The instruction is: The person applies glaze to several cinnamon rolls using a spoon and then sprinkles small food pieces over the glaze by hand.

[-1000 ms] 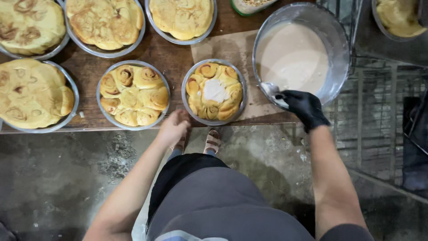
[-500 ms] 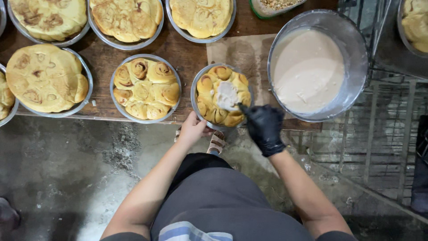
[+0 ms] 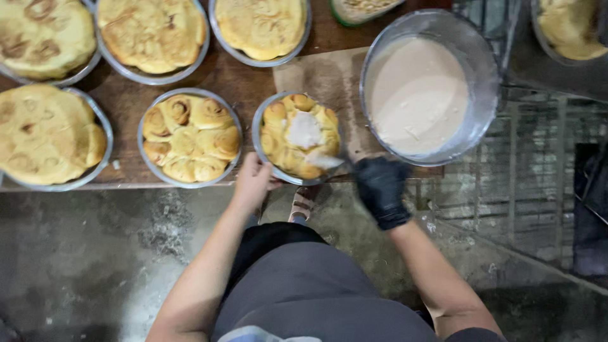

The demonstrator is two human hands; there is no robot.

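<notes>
A round foil pan of golden rolls sits at the near edge of the wooden table, with a white patch of icing on its middle. My bare left hand grips the pan's near rim. My right hand, in a black glove, holds a spoon whose bowl carries white icing over the pan's near right side. To the right stands a large metal bowl of pale icing.
Several more pans of baked rolls fill the table: an un-iced one just left, others further left and along the back. A brown paper sheet lies under the iced pan. Concrete floor and a metal rack lie to the right.
My right hand went from the icing bowl to the pan with the spoon, then drew back to the pan's near right edge. My left hand moved up onto the pan's rim.
</notes>
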